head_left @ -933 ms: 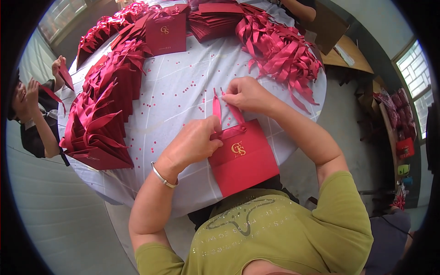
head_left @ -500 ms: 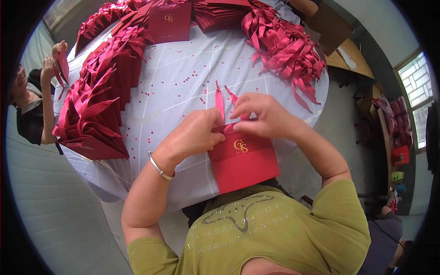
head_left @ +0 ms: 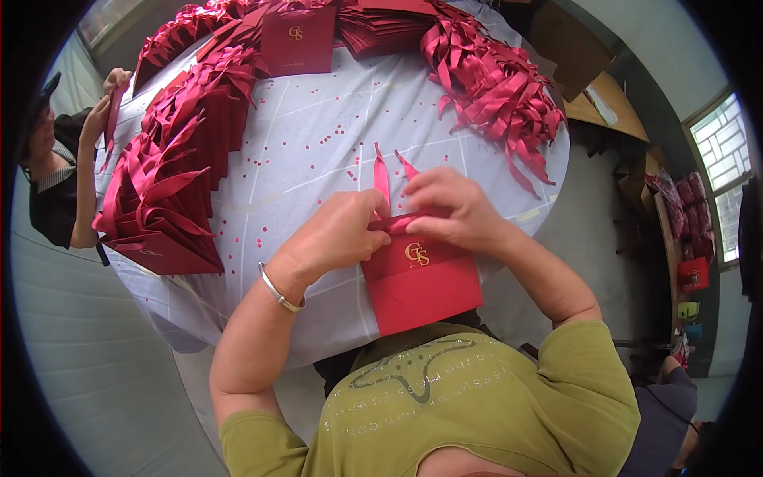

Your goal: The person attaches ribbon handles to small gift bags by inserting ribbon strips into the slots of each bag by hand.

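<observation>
A red paper gift bag (head_left: 425, 288) with a gold emblem lies at the table's near edge, its top edge away from me. My left hand (head_left: 340, 229), with a silver bangle on the wrist, pinches a pink ribbon (head_left: 381, 176) at the bag's upper left corner. The other ribbon end (head_left: 407, 164) points up off the bag's far side. My right hand (head_left: 455, 213) is closed at the top edge too, thumb and fingers pinching the ribbon. Where the ribbon crosses between my hands, my fingers partly cover it.
Rows of red bags with ribbons (head_left: 179, 143) line the table's left side. More bags (head_left: 298, 44) stand at the back, and a ribbon heap (head_left: 497, 87) at back right. Small red dots scatter over the white tablecloth (head_left: 294, 187). Another person (head_left: 63, 171) handles a ribbon at far left.
My right hand has shifted slightly, its fingers lower and closer together at the bag's top edge. The bag stays nearly in place. The person at far left has raised their head.
</observation>
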The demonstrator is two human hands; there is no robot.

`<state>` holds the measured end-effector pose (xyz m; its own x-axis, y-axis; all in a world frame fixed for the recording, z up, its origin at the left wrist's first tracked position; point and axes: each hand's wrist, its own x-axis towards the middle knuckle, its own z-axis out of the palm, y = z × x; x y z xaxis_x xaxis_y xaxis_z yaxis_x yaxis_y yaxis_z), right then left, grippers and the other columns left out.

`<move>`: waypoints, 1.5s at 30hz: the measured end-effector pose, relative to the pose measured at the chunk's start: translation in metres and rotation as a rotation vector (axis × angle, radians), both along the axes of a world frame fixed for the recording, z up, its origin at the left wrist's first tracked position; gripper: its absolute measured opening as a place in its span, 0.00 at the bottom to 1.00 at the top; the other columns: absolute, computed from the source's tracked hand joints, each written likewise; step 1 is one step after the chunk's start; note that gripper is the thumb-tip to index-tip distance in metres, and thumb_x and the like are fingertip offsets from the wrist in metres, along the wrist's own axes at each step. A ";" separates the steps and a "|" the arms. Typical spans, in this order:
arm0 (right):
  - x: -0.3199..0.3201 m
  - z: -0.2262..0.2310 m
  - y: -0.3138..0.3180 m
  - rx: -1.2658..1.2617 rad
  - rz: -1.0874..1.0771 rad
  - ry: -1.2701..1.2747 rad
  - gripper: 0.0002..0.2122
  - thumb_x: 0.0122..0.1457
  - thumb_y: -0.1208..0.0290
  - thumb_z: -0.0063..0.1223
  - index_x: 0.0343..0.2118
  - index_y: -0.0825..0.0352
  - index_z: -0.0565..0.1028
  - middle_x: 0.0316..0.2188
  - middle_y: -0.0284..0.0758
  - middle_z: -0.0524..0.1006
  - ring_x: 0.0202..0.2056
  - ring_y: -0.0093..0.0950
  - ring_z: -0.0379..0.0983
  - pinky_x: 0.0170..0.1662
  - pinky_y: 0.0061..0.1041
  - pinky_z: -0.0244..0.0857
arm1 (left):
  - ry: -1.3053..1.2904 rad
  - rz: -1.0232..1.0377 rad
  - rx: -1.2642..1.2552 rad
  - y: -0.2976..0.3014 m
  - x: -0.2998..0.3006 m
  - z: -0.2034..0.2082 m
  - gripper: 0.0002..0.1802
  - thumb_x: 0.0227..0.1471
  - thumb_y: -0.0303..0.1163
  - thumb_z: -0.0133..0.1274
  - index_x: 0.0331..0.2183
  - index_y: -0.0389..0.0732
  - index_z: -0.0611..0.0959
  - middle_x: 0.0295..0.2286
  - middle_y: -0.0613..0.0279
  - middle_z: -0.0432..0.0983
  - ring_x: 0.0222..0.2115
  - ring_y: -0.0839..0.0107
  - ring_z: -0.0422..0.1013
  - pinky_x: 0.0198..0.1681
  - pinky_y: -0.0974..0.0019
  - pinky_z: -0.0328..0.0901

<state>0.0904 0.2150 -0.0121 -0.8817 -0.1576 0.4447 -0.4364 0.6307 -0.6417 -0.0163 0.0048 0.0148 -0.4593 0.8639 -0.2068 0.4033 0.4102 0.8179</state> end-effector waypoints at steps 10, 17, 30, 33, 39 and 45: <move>-0.012 0.040 0.018 0.082 -0.251 -0.742 0.14 0.59 0.62 0.59 0.28 0.71 0.81 0.19 0.31 0.76 0.24 0.18 0.70 0.28 0.26 0.63 | 0.228 -0.001 0.073 -0.002 0.014 0.010 0.12 0.44 0.24 0.62 0.34 0.32 0.80 0.25 0.49 0.81 0.23 0.62 0.78 0.29 0.62 0.71; -0.020 0.049 0.021 0.298 -0.190 -0.797 0.17 0.54 0.59 0.63 0.22 0.72 0.80 0.15 0.34 0.73 0.20 0.18 0.66 0.25 0.27 0.62 | 0.319 0.012 0.118 -0.004 0.017 0.009 0.10 0.43 0.26 0.60 0.31 0.34 0.79 0.27 0.43 0.78 0.32 0.44 0.75 0.35 0.49 0.68; -0.018 -0.001 0.011 -0.146 -0.423 -0.518 0.14 0.54 0.65 0.61 0.22 0.73 0.77 0.16 0.36 0.75 0.20 0.21 0.69 0.25 0.27 0.64 | 0.329 -0.029 0.072 -0.002 0.010 -0.001 0.14 0.44 0.25 0.62 0.35 0.33 0.78 0.28 0.45 0.79 0.32 0.48 0.76 0.34 0.54 0.69; -0.017 -0.003 0.013 -0.173 -0.433 -0.522 0.13 0.54 0.65 0.61 0.23 0.72 0.78 0.17 0.36 0.75 0.21 0.21 0.69 0.26 0.26 0.65 | 0.335 -0.033 0.065 -0.001 0.009 -0.003 0.14 0.45 0.25 0.61 0.35 0.33 0.78 0.29 0.45 0.79 0.32 0.48 0.76 0.35 0.54 0.69; -0.016 -0.001 0.013 -0.206 -0.471 -0.506 0.13 0.54 0.64 0.64 0.27 0.73 0.79 0.21 0.35 0.78 0.24 0.21 0.72 0.29 0.25 0.68 | 0.289 -0.026 0.044 0.000 0.007 -0.002 0.10 0.44 0.27 0.60 0.30 0.32 0.78 0.29 0.41 0.77 0.34 0.44 0.74 0.37 0.48 0.67; 0.002 0.007 0.015 -0.194 -0.528 -0.325 0.16 0.53 0.62 0.66 0.33 0.73 0.79 0.28 0.38 0.80 0.31 0.23 0.75 0.35 0.23 0.69 | 0.379 0.004 0.044 -0.004 0.007 -0.002 0.11 0.42 0.30 0.63 0.29 0.35 0.81 0.31 0.45 0.77 0.37 0.46 0.74 0.39 0.49 0.67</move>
<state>0.0927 0.2297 -0.0050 -0.9128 0.3905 0.1194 0.1360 0.5665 -0.8128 -0.0095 0.0004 0.0123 -0.4993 0.8663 0.0158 0.6792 0.3800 0.6279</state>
